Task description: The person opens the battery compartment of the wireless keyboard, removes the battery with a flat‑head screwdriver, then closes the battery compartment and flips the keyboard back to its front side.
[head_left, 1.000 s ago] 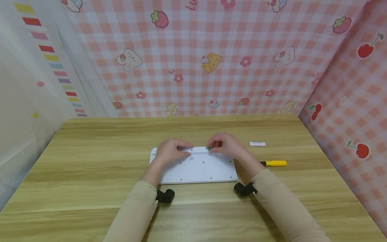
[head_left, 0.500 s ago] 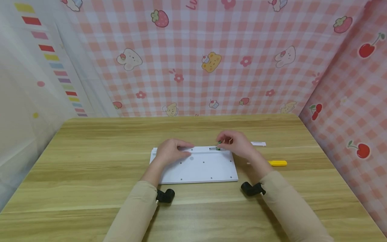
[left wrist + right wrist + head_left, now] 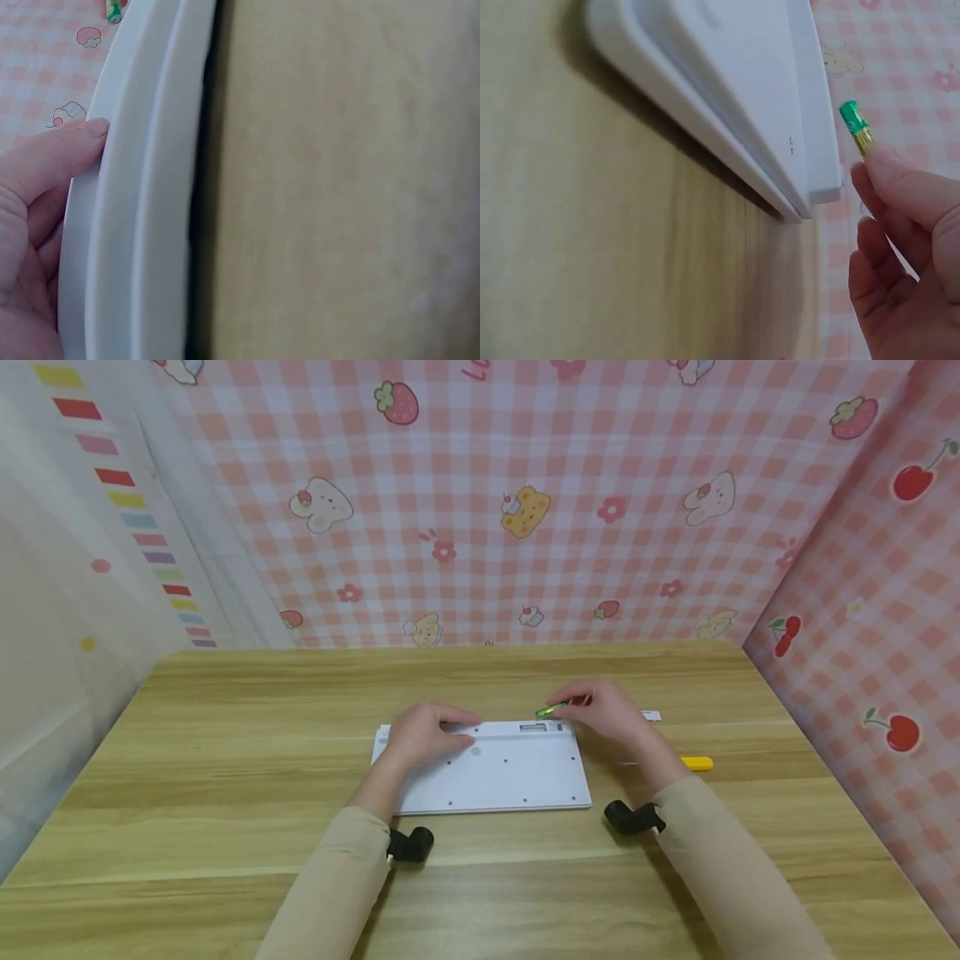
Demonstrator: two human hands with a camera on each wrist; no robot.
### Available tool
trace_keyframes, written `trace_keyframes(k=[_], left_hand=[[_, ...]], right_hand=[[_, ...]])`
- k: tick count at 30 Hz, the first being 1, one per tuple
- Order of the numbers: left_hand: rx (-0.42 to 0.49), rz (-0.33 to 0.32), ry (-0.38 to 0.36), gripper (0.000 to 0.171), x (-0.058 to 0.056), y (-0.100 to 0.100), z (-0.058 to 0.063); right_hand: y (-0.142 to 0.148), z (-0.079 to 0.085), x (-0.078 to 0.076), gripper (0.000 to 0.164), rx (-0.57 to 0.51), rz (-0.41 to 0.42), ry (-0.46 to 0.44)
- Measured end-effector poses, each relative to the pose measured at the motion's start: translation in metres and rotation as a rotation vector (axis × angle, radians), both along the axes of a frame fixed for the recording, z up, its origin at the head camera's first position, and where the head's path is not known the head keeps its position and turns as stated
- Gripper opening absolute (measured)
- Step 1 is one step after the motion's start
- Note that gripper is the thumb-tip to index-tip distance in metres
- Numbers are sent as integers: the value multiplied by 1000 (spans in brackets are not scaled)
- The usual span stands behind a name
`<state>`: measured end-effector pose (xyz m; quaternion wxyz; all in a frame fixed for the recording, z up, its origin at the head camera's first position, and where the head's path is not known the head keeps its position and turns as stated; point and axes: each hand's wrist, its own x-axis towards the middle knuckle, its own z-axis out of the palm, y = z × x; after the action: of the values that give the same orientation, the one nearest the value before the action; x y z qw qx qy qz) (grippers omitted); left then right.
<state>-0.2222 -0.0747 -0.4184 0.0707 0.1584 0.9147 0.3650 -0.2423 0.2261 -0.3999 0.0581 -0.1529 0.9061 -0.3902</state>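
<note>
A white keyboard (image 3: 491,772) lies face down on the table, with small dark screw spots across its underside. Along its raised far strip is an uncovered battery slot (image 3: 534,727). My left hand (image 3: 423,737) grips this strip at the left, thumb on the near side and fingers over the back edge. Just above and behind the slot, my right hand (image 3: 600,710) pinches a green and gold battery (image 3: 551,710) between thumb and index finger. In the right wrist view the battery (image 3: 856,126) sticks out past the fingertips, apart from the keyboard.
A white battery cover (image 3: 651,716) lies to the right, partly behind the right hand. Nearer lies a screwdriver with a yellow handle (image 3: 697,764), its shaft partly hidden by the right wrist. Patterned cloth (image 3: 480,527) hangs behind the wooden table (image 3: 247,743).
The right hand has lifted the battery out of the slot and moved right, uncovering the slot. The battery has turned from upright to slanted. The left hand has stayed in place.
</note>
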Motion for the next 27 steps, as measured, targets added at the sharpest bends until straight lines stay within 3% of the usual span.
trace_keyframes(k=[4, 12, 27], left_hand=[[1, -4, 3, 27, 0, 0, 0], [6, 1, -3, 27, 1, 0, 2], [15, 7, 1, 27, 1, 0, -1]], right_hand=[[1, -4, -8, 17, -61, -98, -94], [0, -10, -22, 19, -34, -204, -144], [1, -22, -25, 17, -23, -198, -73]])
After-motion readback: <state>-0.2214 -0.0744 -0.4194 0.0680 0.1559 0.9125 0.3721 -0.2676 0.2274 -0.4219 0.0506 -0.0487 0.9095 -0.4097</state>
